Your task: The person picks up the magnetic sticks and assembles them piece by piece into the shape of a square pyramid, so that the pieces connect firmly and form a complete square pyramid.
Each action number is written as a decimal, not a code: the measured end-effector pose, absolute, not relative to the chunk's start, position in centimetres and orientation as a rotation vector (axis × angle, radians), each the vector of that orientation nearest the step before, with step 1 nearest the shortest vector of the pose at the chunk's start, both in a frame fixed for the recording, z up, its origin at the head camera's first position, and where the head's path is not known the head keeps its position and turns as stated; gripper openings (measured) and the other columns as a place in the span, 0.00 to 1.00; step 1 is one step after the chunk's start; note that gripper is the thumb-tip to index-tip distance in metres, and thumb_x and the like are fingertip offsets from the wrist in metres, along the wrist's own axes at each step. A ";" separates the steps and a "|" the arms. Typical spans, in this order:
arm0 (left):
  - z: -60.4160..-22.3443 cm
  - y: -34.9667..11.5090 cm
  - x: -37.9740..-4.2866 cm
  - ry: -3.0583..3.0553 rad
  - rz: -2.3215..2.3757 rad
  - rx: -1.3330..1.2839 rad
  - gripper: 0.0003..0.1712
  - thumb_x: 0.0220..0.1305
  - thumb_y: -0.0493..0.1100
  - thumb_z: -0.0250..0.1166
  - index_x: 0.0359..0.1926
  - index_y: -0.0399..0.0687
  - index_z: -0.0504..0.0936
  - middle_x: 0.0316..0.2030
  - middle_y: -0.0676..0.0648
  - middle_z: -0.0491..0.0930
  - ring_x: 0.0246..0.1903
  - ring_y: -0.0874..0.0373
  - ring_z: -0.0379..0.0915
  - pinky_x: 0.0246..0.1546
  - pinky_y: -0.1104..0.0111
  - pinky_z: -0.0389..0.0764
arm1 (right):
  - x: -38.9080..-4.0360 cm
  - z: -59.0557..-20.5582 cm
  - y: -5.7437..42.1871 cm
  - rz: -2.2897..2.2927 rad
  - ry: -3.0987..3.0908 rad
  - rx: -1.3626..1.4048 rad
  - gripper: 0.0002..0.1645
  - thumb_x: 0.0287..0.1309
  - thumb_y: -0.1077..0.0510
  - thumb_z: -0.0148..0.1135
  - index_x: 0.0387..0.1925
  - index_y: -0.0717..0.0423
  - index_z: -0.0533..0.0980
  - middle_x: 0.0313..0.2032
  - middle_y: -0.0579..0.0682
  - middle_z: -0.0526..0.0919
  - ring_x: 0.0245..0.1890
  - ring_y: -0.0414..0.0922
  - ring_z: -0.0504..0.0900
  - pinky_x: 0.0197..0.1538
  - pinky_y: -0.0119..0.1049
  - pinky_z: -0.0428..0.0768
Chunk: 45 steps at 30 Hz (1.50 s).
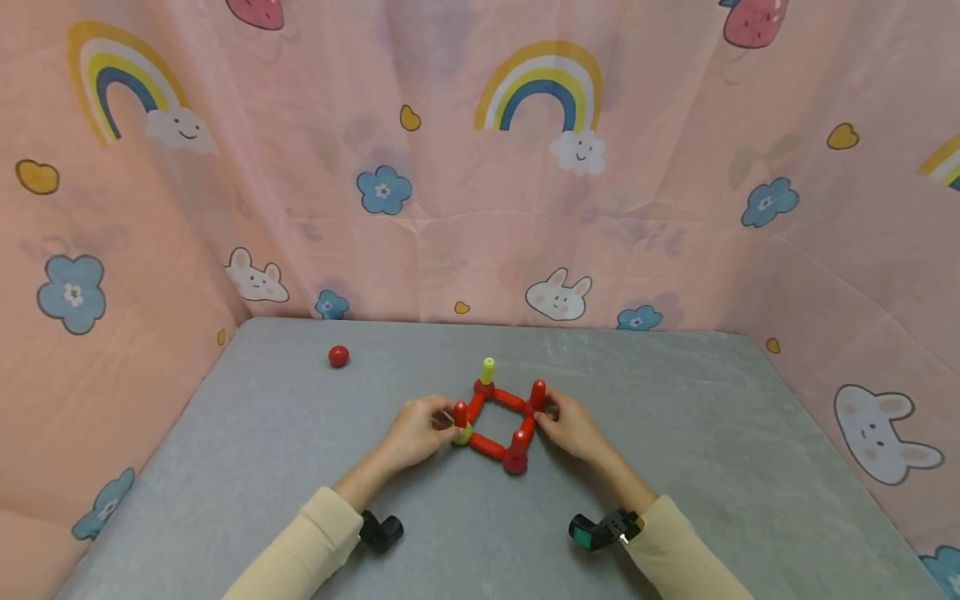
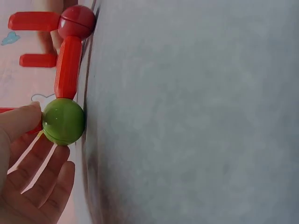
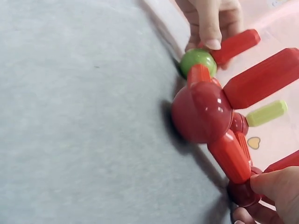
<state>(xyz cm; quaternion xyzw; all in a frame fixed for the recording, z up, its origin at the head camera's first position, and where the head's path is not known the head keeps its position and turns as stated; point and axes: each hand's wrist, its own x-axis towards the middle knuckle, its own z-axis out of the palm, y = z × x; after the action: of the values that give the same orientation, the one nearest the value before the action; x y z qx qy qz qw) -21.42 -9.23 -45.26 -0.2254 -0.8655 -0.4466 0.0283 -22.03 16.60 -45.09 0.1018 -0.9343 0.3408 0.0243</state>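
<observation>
A square ball-and-rod toy frame (image 1: 487, 447) stands on the table, its sides made of red rods. A green ball (image 2: 64, 121) forms its left corner; red balls, such as the near one (image 3: 202, 112), form the others. Short rods stand up from the corners, three red and one yellow-green (image 1: 488, 371). My left hand (image 1: 422, 429) pinches the left corner, thumb at the base of the upright red rod beside the green ball. With thumb and fingers, my right hand (image 1: 572, 423) grips the right corner's red ball (image 3: 244, 193).
A loose red ball (image 1: 339, 357) lies at the back left of the grey table (image 1: 675, 417). Pink patterned cloth (image 1: 465, 250) hangs behind the table and along both sides. Each wrist carries a dark strapped device, such as the right one (image 1: 603, 530).
</observation>
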 end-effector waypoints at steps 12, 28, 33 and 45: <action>-45.0 -8.6 -20.3 -2.684 -1.336 -0.698 0.09 0.48 0.39 0.71 0.33 0.45 0.82 0.31 0.51 0.80 0.30 0.60 0.78 0.30 0.74 0.76 | -23.6 -44.7 16.1 1.156 -2.941 0.217 0.20 0.56 0.61 0.58 0.51 0.64 0.73 0.47 0.61 0.78 0.39 0.50 0.78 0.42 0.43 0.77; -44.8 -8.5 -20.0 -2.710 -1.357 -0.773 0.07 0.49 0.41 0.70 0.31 0.49 0.81 0.29 0.53 0.79 0.27 0.65 0.75 0.28 0.75 0.76 | -24.2 -44.8 15.4 1.191 -2.960 0.139 0.22 0.58 0.58 0.58 0.53 0.65 0.71 0.51 0.62 0.76 0.46 0.54 0.79 0.43 0.43 0.78; -44.8 -8.4 -19.9 -2.719 -1.369 -0.774 0.07 0.50 0.42 0.70 0.32 0.49 0.81 0.30 0.54 0.79 0.28 0.64 0.76 0.29 0.75 0.76 | -24.2 -44.8 15.4 1.232 -2.946 0.126 0.23 0.58 0.59 0.58 0.54 0.65 0.70 0.52 0.63 0.76 0.46 0.55 0.79 0.44 0.43 0.78; -45.1 -8.7 -19.9 -2.627 -1.507 -0.788 0.12 0.52 0.38 0.68 0.40 0.47 0.80 0.34 0.53 0.81 0.33 0.63 0.78 0.34 0.73 0.78 | -21.9 -44.7 16.5 1.327 -2.774 0.178 0.14 0.60 0.62 0.54 0.48 0.61 0.75 0.41 0.57 0.80 0.35 0.49 0.80 0.29 0.31 0.75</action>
<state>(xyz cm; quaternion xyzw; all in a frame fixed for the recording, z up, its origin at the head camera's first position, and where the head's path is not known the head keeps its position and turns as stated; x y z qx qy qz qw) -19.87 -8.73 -45.09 -0.2519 -0.8394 -0.4815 0.0063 -21.85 16.55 -44.65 0.0577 -0.9002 0.4305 0.0309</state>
